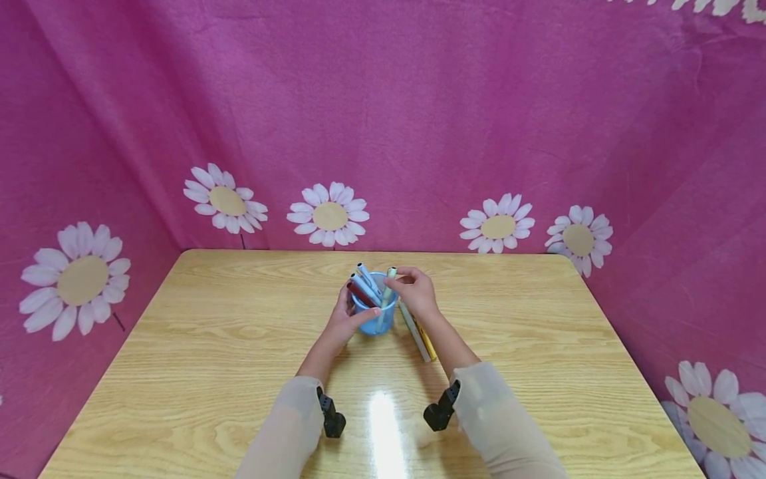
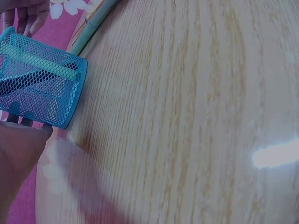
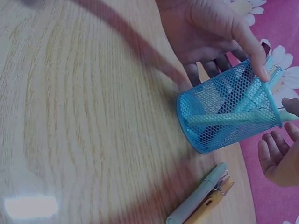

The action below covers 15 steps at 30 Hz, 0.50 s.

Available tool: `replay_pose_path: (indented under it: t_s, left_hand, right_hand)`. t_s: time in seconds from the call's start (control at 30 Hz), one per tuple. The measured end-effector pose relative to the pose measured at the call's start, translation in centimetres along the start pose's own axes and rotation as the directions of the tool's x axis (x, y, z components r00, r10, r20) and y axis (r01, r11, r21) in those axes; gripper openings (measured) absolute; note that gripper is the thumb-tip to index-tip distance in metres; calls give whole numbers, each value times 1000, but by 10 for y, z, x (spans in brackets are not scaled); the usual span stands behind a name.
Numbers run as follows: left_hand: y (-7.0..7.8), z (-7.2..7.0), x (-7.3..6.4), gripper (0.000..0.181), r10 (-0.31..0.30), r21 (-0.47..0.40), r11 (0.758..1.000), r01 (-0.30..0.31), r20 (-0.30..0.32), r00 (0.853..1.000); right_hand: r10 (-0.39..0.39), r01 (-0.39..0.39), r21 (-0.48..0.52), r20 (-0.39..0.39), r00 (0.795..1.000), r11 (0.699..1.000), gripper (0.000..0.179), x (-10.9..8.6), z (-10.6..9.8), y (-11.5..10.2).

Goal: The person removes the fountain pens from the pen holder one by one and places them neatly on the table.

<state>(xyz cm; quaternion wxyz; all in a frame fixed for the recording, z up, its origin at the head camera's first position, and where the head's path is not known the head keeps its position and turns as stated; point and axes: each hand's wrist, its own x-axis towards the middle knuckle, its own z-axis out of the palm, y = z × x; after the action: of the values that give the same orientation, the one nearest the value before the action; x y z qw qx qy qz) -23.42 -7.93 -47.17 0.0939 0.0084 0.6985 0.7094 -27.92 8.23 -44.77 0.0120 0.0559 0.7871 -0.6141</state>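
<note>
Left grip [image 1: 346, 320] clasps mesh cup [image 1: 370, 324] from eight o'clock; right grip [image 1: 417, 291] pinches green pen [image 1: 387, 294] from two. Advise bracing cup, guiding pen along its lean.

Two bare forearms [image 1: 320, 354], emerging from pale beige fabric sleeves [image 1: 504, 422], reach forward and angle inward. The bare left hand [image 1: 346, 320] grips, thumb spread from curved fingers; the bare right hand [image 1: 417, 291] (slightly farther forward) pinches between thumb and fingers.
</note>
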Motion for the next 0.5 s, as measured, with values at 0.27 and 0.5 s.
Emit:
replay_pose_path:
  t_s: [0.27, 0.5]
  left_hand:
    - [-22, -1, 14, 86, 59, -26, 998, -60, -41, 997]
    - [-26, 0, 15, 84, 85, -18, 996, -86, -46, 995]
  right_hand:
    - [-17, 17, -28, -2, 1000, 999, 37, 2, 4, 6]
    - [-39, 38, -51, -16, 999, 998, 33, 2, 6, 7]
